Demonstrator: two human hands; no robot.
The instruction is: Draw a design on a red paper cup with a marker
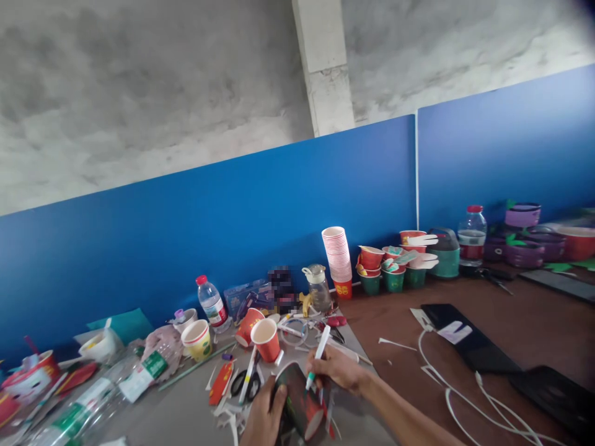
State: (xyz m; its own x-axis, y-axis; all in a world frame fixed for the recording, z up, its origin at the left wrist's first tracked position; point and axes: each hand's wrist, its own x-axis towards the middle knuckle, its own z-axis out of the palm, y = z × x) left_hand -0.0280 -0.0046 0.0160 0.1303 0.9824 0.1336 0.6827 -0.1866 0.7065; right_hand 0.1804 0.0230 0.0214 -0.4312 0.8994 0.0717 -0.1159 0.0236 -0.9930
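My left hand (263,414) is wrapped round a paper cup (298,399) coloured dark green, with some red near its lower right end. The cup is tilted on its side above the grey table top. In my right hand (341,370) is a white marker pen (321,347), pinched between the fingers. Its green tip end points down at the side of the cup and looks to be touching it. Just beyond the cup stands a red paper cup (265,342), upright with its white inside showing. Black-handled scissors (246,385) lie to the left among paper scraps.
A tall stack of paper cups (338,257) stands by the blue partition (260,210), beside a glass jug (318,288). Plastic bottles (144,376) lie at left. A white cable (449,378) and a black phone (469,337) lie on the brown table at right.
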